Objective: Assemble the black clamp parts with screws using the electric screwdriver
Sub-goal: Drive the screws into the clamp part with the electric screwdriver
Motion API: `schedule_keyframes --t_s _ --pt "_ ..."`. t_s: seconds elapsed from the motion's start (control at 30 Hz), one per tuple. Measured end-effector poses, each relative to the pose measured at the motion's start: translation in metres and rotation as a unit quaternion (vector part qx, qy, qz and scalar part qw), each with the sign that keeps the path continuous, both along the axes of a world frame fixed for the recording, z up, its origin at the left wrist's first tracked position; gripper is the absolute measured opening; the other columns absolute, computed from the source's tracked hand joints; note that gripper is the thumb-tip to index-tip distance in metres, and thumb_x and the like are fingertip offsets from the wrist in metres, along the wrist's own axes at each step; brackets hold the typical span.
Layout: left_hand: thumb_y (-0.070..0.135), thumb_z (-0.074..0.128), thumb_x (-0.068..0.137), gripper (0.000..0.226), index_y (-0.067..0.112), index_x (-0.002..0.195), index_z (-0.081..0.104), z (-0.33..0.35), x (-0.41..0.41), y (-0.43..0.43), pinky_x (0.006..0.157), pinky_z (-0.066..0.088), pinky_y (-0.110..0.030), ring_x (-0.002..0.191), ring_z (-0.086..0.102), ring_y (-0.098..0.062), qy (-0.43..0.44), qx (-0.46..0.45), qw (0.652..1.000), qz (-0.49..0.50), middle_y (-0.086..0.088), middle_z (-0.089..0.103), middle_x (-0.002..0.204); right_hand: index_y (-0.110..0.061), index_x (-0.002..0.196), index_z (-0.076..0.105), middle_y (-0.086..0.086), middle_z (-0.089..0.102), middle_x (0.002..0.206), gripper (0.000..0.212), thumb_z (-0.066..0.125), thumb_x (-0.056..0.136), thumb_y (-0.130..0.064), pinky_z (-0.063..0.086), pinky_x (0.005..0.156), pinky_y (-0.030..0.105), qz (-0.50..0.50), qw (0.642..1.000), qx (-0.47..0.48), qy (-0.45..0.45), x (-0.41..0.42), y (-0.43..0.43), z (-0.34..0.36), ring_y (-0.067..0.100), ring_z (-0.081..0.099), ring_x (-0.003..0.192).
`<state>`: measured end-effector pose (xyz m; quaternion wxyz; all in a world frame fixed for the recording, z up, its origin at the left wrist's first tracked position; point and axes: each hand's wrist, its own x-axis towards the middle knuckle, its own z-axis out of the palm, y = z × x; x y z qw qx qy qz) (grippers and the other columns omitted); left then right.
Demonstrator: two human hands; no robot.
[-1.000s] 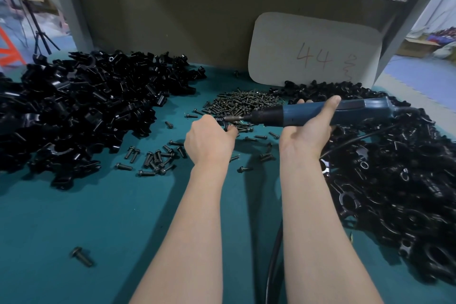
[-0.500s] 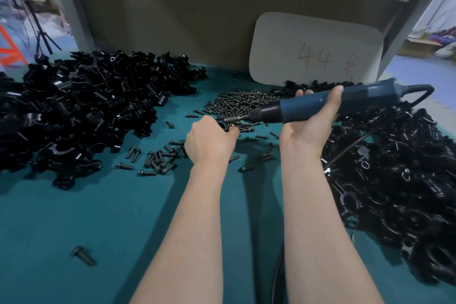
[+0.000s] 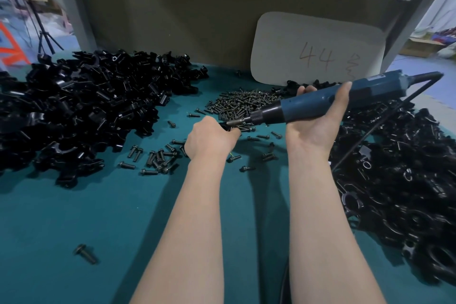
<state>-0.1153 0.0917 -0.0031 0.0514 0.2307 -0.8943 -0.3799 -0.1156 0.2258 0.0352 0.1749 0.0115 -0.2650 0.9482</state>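
Head view: left hand (image 3: 209, 140) was curled tight round a small black clamp part (image 3: 225, 126), mostly hidden in the fist, only one dark edge showing at the thumb side. Right hand (image 3: 313, 128) was wrapped, fingers and thumb, round the mid-barrel of the blue corded electric screwdriver (image 3: 320, 103), tool slanting down-left. Its metal bit (image 3: 233, 122) met the held part; whether a screw sat on it, could not tell.

The part looked stiff, small and light, probably glossy and a bit slippery. Best gripped by the outer body, with the screw hole left clear, and squeezed hard against twist. The screwdriver looked the heaviest item, and its black cable (image 3: 370, 131) could tug, so a mid-barrel hold made sense.

Just beyond the hands lay a heap of small dark metal screws (image 3: 244, 103), with loose screws (image 3: 158, 158) scattered near the left wrist. They were likely to roll, so easier pinched by the head. A big pile of black clamp parts (image 3: 86, 111) sat at left and another black pile (image 3: 399, 180) at right, all on the teal mat (image 3: 86, 217). A grey card marked 44 (image 3: 318, 49) stood at the back.
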Motion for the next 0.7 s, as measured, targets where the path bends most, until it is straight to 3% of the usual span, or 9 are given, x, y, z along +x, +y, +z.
schedule_keyframes --t_s 0.07,0.27,0.47,0.6,0.7 --pt "0.046 0.063 0.083 0.035 0.013 0.094 0.061 0.0 0.0 0.0 0.053 0.037 -0.025 0.079 0.066 -0.021 0.003 0.006 1.0 -0.005 -0.003 0.07 0.084 -0.015 0.141 0.038 0.002 0.058 0.084 0.06 0.057 0.091 -0.042 0.052 0.078 0.029 0.001 1.0 0.019 0.014 0.001 0.001 0.003 0.017 0.059 0.085" --pt "0.049 0.062 0.082 0.041 0.013 0.101 0.061 0.001 0.001 -0.001 0.054 0.036 -0.026 0.083 0.063 -0.021 -0.005 0.013 1.0 -0.016 -0.002 0.07 0.09 -0.013 0.143 0.036 0.003 0.056 0.086 0.059 0.056 0.092 -0.037 0.049 0.089 0.032 0.003 0.997 0.069 0.043 0.003 0.0 0.012 0.018 0.058 0.085" --pt "0.048 0.057 0.084 0.04 0.011 0.096 0.064 0.002 0.002 -0.006 0.059 0.042 -0.025 0.078 0.064 -0.02 -0.013 0.054 0.998 -0.025 -0.002 0.072 0.086 -0.011 0.142 0.035 0.006 0.054 0.092 0.06 0.055 0.093 -0.037 0.049 0.091 0.032 -0.01 0.997 0.058 0.053 0.004 0.007 0.015 0.019 0.056 0.087" --pt "0.036 0.058 0.089 0.025 0.01 0.087 0.058 0.004 0.003 -0.011 0.056 0.039 -0.024 0.052 0.055 -0.017 0.033 0.22 0.975 0.015 -0.003 0.07 0.067 -0.014 0.139 0.038 0.004 0.055 0.089 0.056 0.055 0.093 -0.041 0.051 0.083 0.03 -0.036 0.997 0.034 0.058 0.001 0.011 0.016 0.017 0.056 0.084" --pt "0.025 0.061 0.093 0.018 0.012 0.083 0.055 0.005 0.003 -0.008 0.05 0.049 -0.023 0.057 0.061 -0.016 0.108 0.457 0.881 0.055 -0.006 0.066 0.077 -0.015 0.135 0.04 0.004 0.054 0.097 0.052 0.056 0.093 -0.04 0.051 0.091 0.033 -0.052 0.998 0.003 0.031 0.0 0.01 0.016 0.02 0.055 0.091"
